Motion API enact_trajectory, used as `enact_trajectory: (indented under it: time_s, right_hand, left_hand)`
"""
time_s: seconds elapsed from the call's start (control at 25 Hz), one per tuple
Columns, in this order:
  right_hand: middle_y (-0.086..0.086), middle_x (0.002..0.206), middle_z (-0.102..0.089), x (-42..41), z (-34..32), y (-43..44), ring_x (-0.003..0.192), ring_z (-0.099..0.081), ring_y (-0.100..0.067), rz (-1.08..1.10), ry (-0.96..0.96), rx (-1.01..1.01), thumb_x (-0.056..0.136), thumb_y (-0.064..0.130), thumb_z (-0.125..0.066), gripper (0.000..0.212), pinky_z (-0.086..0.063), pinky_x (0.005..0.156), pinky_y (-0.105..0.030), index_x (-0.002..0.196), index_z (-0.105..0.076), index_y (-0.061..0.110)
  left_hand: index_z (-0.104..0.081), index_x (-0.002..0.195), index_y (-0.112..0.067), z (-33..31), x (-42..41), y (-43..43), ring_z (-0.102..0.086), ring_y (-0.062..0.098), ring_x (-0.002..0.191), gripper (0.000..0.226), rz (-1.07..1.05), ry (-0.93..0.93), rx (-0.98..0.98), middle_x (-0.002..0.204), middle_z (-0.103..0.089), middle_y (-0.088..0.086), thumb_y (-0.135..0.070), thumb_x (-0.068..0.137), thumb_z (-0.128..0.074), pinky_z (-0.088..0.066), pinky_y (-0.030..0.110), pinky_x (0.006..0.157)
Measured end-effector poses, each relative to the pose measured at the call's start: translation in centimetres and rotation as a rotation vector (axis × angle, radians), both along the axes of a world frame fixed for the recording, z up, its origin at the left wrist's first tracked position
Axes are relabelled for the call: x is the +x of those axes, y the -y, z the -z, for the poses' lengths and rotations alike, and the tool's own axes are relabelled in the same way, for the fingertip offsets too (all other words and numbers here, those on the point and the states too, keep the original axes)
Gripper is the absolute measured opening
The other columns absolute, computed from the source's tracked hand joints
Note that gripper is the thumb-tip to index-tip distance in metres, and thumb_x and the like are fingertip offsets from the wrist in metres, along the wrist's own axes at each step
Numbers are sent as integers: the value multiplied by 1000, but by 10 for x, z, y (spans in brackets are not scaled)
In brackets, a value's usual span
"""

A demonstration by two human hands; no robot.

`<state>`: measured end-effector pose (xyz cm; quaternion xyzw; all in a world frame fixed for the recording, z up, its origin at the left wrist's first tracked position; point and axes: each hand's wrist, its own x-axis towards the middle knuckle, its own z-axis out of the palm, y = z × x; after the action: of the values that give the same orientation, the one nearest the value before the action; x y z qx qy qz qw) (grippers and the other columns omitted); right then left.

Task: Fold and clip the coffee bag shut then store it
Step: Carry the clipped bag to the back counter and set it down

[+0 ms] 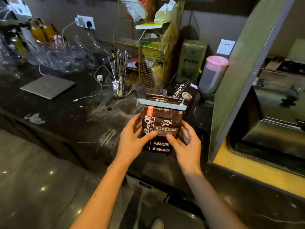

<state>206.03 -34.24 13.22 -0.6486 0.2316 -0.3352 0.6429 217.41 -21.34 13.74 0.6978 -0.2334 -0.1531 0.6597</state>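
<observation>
A dark brown coffee bag (pixel 162 119) with white lettering stands upright on the black counter, near its front edge. Its top is folded over, and a long pale blue clip (pixel 161 104) runs across the fold. My left hand (pixel 132 139) grips the bag's left side, thumb pressed on the front label. My right hand (pixel 184 142) holds the right side, thumb also on the front. A second dark coffee bag (pixel 183 91) lies tilted just behind it.
A gold wire rack (pixel 153 55) with boxes stands behind the bags, with a green box (pixel 192 60) and a pink-lidded plastic jar (pixel 212 73) to its right. A glass with a whisk (pixel 120 76), a laptop (pixel 47 85) and cables lie left. A large machine (pixel 272 104) fills the right.
</observation>
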Motion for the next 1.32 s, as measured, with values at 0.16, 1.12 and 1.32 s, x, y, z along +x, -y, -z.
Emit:
enact_trajectory:
  time_s: [0.16, 1.12, 1.32]
  right_hand:
    - [14, 119, -61, 37, 22, 38, 110, -58, 11, 80, -59, 45, 78, 7, -77, 67, -49, 86, -7, 138, -49, 19]
    - [2, 114, -65, 144, 113, 149, 108, -63, -13, 220, -443, 164, 83, 21, -74, 42, -50, 72, -17, 120, -56, 10]
    - [-1, 120, -63, 141, 117, 157, 110, -61, -7, 131, -396, 228, 86, 16, -71, 45, -53, 74, -13, 124, -48, 6]
  left_hand:
    - [-47, 139, -8, 25, 53, 48, -58, 11, 124, 79, 95, -75, 53, 134, -61, 6, -16, 70, -83, -48, 24, 103]
    - [-45, 115, -24, 116, 217, 185, -64, 15, 108, 61, 602, -119, 357, 118, -63, -3, -39, 70, -82, -57, 41, 88]
    - [-45, 106, -35, 127, 220, 189, -66, 12, 108, 60, 604, -64, 383, 115, -67, -3, -59, 63, -80, -56, 40, 91]
